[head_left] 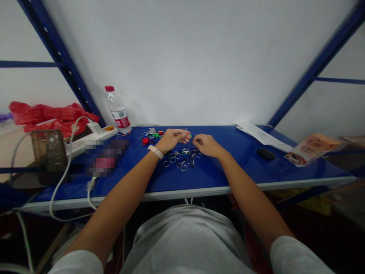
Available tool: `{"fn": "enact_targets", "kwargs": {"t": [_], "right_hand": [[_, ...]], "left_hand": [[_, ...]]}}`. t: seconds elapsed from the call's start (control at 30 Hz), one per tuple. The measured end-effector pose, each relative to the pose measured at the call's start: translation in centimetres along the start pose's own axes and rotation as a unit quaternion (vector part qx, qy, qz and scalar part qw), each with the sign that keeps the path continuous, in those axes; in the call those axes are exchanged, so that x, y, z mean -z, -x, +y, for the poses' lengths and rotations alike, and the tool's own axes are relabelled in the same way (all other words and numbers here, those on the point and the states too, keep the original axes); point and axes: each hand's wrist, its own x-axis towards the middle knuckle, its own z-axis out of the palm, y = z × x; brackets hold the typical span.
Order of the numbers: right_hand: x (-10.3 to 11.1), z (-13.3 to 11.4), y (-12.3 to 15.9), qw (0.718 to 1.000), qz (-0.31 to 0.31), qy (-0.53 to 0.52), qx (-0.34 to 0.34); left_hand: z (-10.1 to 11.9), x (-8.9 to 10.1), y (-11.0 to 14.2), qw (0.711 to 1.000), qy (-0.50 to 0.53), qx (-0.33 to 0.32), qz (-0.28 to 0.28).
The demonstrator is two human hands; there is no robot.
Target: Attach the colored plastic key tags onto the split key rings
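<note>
Over the blue table, my left hand [173,139] has its fingers closed on a small key ring [185,129] with a bright green part at the fingertips. Just to the right, my right hand [207,145] is curled with thumb and fingers pinched together; whatever it holds, if anything, is too small to make out. Below the hands lies a loose pile of dark clips with key rings [184,154], some blue or green. Beyond my left wrist sits a second heap of red, green and silver key-ring pieces [151,136].
A water bottle [118,110] with a red cap stands at the back left, near a white power strip [82,143] and a blurred-out phone [110,158] on a cable. To the right are white paper [262,137], a black oval case [266,153] and an orange packet [312,148].
</note>
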Motion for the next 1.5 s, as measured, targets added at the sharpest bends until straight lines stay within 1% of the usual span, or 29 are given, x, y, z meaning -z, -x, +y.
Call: {"fn": "enact_targets", "kwargs": {"t": [0.13, 0.23, 0.33, 0.43, 0.57, 0.63, 0.73, 0.83, 0.93, 1.03, 1.17, 1.37, 1.5], "right_hand": [[-0.1, 0.2, 0.0, 1.000, 0.000, -0.002, -0.001], [-0.1, 0.2, 0.0, 1.000, 0.003, -0.005, 0.003], [0.0, -0.1, 0.0, 1.000, 0.020, -0.023, 0.004], [0.3, -0.7, 0.1, 0.995, 0.055, -0.078, -0.006], [0.5, -1.2, 0.0, 0.977, 0.101, -0.189, -0.020], [0.5, -1.3, 0.0, 0.970, 0.103, -0.221, -0.019], [0.5, -1.4, -0.1, 0.966, 0.089, -0.244, -0.006], [0.4, -1.5, -0.1, 0.964, 0.089, -0.252, 0.002], [0.3, -1.5, -0.1, 0.962, 0.102, -0.253, 0.007], [0.3, -1.3, -0.1, 0.961, 0.109, -0.255, 0.003], [0.4, -1.4, 0.0, 0.964, 0.103, -0.246, -0.003], [0.5, -1.6, 0.0, 0.968, 0.103, -0.226, 0.025], [0.6, -1.7, 0.0, 0.970, 0.096, -0.224, 0.029]], "left_hand": [[0.0, -0.1, -0.1, 1.000, -0.012, 0.001, 0.011], [0.1, -0.1, -0.1, 0.999, -0.045, -0.006, 0.023], [0.2, 0.0, -0.1, 0.996, -0.080, -0.015, 0.023], [0.2, 0.1, 0.0, 0.995, -0.093, -0.015, 0.017], [0.2, 0.1, 0.1, 0.996, -0.089, -0.008, 0.000], [0.2, 0.1, 0.2, 0.996, -0.090, -0.008, -0.010], [0.0, 0.2, 0.1, 0.995, -0.096, -0.010, -0.021], [-0.2, 0.3, 0.0, 0.994, -0.103, -0.011, -0.029], [-0.3, 0.4, 0.0, 0.994, -0.108, -0.008, -0.032], [-0.1, 0.3, 0.0, 0.993, -0.112, -0.002, -0.031], [-0.2, 0.2, 0.1, 0.991, -0.126, 0.008, -0.035], [-0.7, 0.4, -0.1, 0.991, -0.130, 0.010, -0.035], [-0.7, 0.4, -0.1, 0.991, -0.131, 0.012, -0.037]]}}
